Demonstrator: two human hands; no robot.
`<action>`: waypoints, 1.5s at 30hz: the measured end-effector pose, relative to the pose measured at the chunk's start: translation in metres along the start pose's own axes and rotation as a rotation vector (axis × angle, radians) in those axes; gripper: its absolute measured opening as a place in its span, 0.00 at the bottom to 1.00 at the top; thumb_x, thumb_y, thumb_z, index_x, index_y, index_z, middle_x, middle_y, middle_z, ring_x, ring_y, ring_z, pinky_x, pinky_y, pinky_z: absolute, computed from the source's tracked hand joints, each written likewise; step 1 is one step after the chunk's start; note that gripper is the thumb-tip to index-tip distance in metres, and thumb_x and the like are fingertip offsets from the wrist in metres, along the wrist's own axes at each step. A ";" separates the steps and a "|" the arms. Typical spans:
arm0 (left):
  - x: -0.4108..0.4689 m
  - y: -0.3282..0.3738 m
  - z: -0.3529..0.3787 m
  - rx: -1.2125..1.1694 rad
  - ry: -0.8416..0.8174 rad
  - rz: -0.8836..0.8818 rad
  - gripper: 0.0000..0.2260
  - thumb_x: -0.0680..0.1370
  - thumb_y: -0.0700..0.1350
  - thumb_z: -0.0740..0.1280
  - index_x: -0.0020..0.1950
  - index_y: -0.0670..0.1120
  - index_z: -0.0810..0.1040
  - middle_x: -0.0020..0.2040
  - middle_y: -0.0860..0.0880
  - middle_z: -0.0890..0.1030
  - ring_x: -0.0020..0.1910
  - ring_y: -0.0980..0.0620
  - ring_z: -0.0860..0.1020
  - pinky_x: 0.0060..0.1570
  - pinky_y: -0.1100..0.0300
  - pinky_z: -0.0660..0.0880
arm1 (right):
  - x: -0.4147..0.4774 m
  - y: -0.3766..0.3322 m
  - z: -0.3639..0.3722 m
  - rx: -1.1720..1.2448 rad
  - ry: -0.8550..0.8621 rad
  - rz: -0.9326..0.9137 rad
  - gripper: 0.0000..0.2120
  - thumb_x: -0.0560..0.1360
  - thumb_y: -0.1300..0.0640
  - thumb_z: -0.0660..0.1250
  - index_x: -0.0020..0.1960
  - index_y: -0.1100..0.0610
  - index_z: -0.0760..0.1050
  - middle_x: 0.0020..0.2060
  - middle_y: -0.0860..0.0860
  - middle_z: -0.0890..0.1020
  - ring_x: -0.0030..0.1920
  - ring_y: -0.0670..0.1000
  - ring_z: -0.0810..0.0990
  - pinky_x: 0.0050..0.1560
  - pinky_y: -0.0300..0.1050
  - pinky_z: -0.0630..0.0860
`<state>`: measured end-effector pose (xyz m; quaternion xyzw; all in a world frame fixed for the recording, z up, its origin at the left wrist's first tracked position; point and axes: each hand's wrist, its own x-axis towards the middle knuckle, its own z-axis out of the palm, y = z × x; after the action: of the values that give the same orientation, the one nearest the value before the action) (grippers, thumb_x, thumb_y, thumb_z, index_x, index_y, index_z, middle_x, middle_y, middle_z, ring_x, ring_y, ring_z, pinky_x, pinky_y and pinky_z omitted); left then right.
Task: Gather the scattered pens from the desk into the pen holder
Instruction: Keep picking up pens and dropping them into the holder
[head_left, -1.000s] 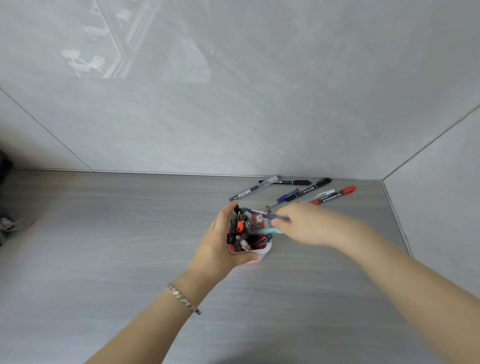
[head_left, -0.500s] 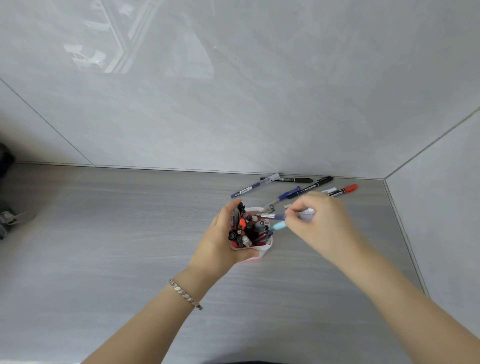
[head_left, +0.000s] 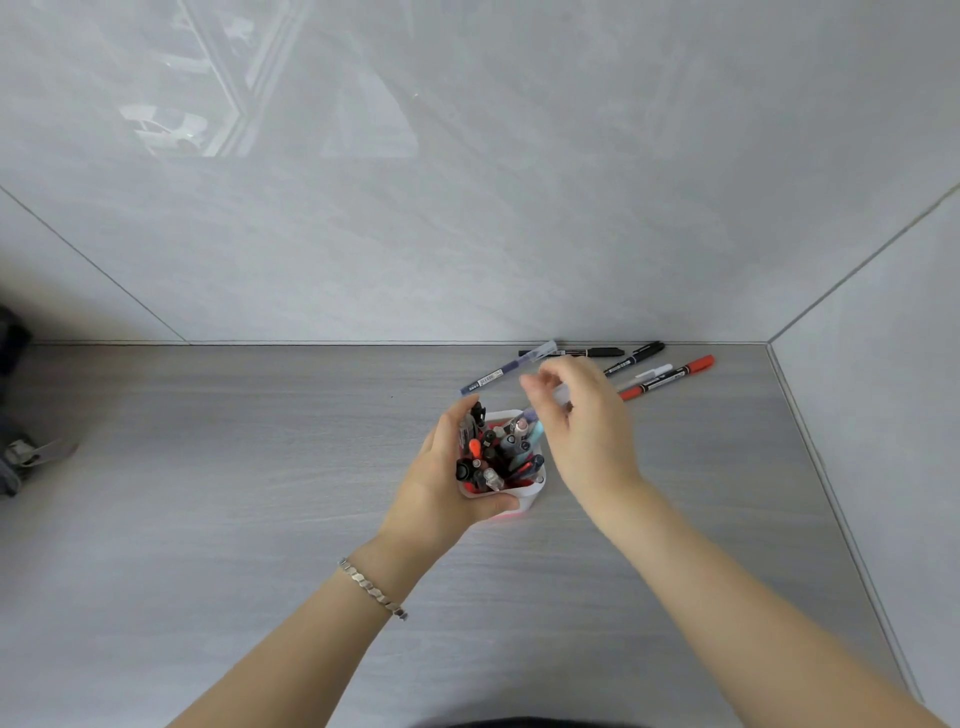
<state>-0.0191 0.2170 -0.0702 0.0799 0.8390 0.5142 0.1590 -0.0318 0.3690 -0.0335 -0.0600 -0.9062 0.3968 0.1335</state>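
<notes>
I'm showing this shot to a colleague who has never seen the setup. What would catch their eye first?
Most likely the crammed pen holder mid-desk, bristling with red, black and blue pens, with the left hand wrapped around it in a firm grip. Just above it the right hand hovers, blurred, fingers loosely spread over the holder's far rim. Behind, against the wall, a few loose pens lie fanned out, the red marker standing out most.

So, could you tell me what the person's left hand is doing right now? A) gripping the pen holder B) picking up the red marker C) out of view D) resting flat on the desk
A: the left hand is wrapped around the side of the pen holder, steadying it on the desk.
</notes>
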 end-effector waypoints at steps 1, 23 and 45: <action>0.000 0.000 0.000 0.002 0.002 0.001 0.43 0.61 0.40 0.79 0.69 0.54 0.59 0.63 0.54 0.71 0.59 0.58 0.71 0.49 0.83 0.65 | 0.000 0.002 -0.001 -0.042 0.001 -0.045 0.19 0.75 0.47 0.53 0.44 0.59 0.77 0.39 0.54 0.80 0.44 0.56 0.75 0.46 0.42 0.66; 0.001 0.003 -0.001 0.056 -0.006 0.077 0.42 0.60 0.43 0.79 0.63 0.61 0.57 0.59 0.55 0.71 0.55 0.61 0.74 0.50 0.76 0.69 | -0.052 0.026 0.009 -0.445 -0.355 -0.285 0.33 0.76 0.36 0.38 0.73 0.55 0.53 0.74 0.47 0.51 0.74 0.54 0.44 0.72 0.56 0.47; 0.000 0.010 -0.002 0.067 -0.017 -0.035 0.41 0.60 0.45 0.79 0.59 0.67 0.56 0.59 0.59 0.68 0.56 0.60 0.69 0.45 0.87 0.62 | 0.063 0.188 -0.060 -0.654 -0.413 0.236 0.19 0.74 0.67 0.62 0.64 0.62 0.68 0.62 0.63 0.73 0.61 0.65 0.70 0.62 0.56 0.68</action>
<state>-0.0204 0.2198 -0.0604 0.0748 0.8556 0.4824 0.1722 -0.0742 0.5527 -0.1204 -0.1220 -0.9793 0.1036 -0.1240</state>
